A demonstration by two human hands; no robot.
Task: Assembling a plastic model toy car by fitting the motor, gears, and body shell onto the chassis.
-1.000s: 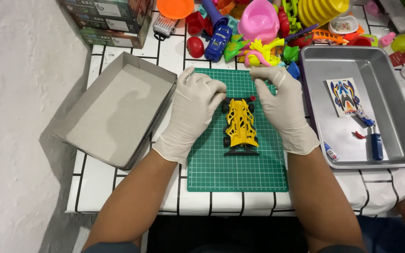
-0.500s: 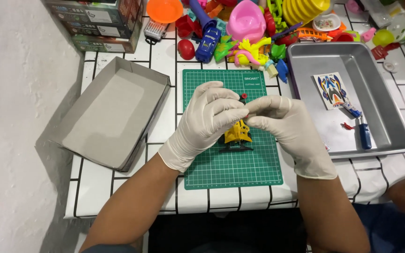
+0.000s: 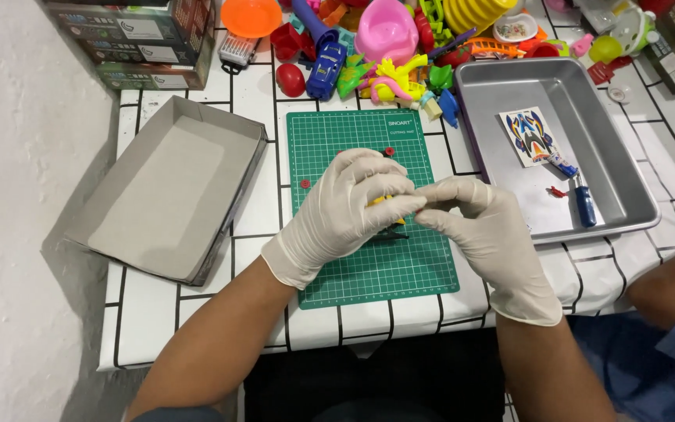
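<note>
Two gloved hands: both meet over the middle of the frame, above the green cutting mat [image 3: 369, 266].
Tabletop [image 3: 197, 312]: white with black grid lines, filling most of the frame.
Grey cardboard tray [image 3: 158, 195]: left of centre, open side up, just beside the mat.
Metal tray [image 3: 626, 195]: right of centre; a sticker sheet [image 3: 531, 134] and a blue-handled tool [image 3: 583, 203] lie in it.
Toy heap [image 3: 384, 47]: bright plastic pieces along the top edge, past the mat's far side.
Left hand [image 3: 345, 211]: white glove, grip curled over the yellow toy car [image 3: 388, 201], fingers pressed onto it.
Right hand [image 3: 486, 234]: white glove, fingertips pinched together at the car's right end, touching the left hand's fingers.
Yellow toy car: centre of the mat, mostly hidden under the hands; only a yellow sliver and a dark part below it show.
Small red pieces [image 3: 389, 151]: loose on the mat, above and left of the hands.
</note>
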